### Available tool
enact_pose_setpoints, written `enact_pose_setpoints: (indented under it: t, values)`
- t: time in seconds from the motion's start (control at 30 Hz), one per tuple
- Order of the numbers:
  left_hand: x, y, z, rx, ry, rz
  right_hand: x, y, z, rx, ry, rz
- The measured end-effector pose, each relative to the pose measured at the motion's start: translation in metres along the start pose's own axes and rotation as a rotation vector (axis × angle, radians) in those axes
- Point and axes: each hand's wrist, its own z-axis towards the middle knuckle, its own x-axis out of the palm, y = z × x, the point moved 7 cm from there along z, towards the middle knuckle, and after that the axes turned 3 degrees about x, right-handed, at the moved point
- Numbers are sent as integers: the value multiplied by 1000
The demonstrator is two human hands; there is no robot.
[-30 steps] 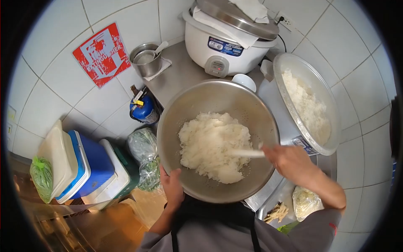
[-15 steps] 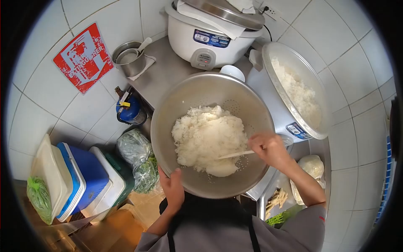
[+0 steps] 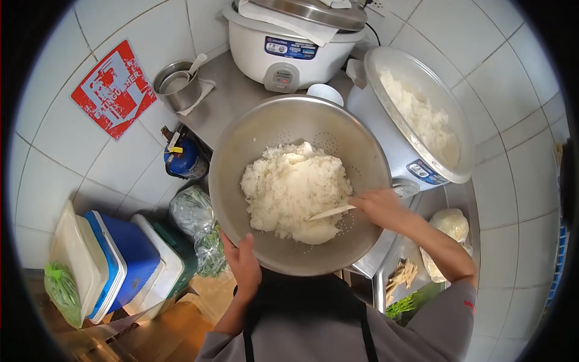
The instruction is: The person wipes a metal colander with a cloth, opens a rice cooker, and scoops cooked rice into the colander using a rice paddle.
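A wide metal colander (image 3: 235,157) is in front of me, with small holes in its wall. Inside it lies a heap of cooked white rice (image 3: 295,187). My left hand (image 3: 243,265) grips the colander's rim at the lower left, thumb showing and the other fingers hidden beneath. Over the right side of the colander, my right hand (image 3: 381,209) is closed around the handle of a pale rice paddle (image 3: 333,212). The paddle's tip touches the lower right part of the rice heap.
Behind the colander stand a white rice cooker (image 3: 289,48) and a white bowl (image 3: 325,93). A second cooker (image 3: 386,130), holding rice, is at the right. Metal pots (image 3: 178,90) sit back left. Coolers (image 3: 126,259) and bagged greens (image 3: 193,208) are lower left; a blue cylinder (image 3: 188,160) stands nearby.
The view has shifted slightly, so the colander appears a little higher and further left. My right hand has turned and shifted slightly with the paddle. My left hand keeps hold of the rim.
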Motion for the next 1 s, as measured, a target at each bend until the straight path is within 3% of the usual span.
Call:
enact_pose_setpoints:
  t: [0.07, 0.17, 0.27, 0.37, 0.57, 0.77, 0.87, 1.0]
  values:
    - [-2, 1, -1, -9, -25, -22, -41, 6, -13, -49, -124, -35]
    - [0, 3, -1, -25, -56, -86, -76, 33, -23, -100, 33, -273]
    - [0, 6, -4, -46, -123, -140, -38, 58, -9, -280, -23, -253]
    - [-1, 7, -3, -72, -107, -122, -12, 60, 21, -235, -18, -316]
    - [4, 1, -4, -67, -144, -135, -64, 64, -7, -350, 7, -367]
    - [0, 5, -1, -88, -150, -164, 6, 72, 24, -331, 157, -238]
    - [2, 3, 1, -59, -215, -172, -15, 41, 27, -225, 272, -223]
    - [5, 0, -2, -75, -232, -183, -47, 37, 13, -207, 240, -260]
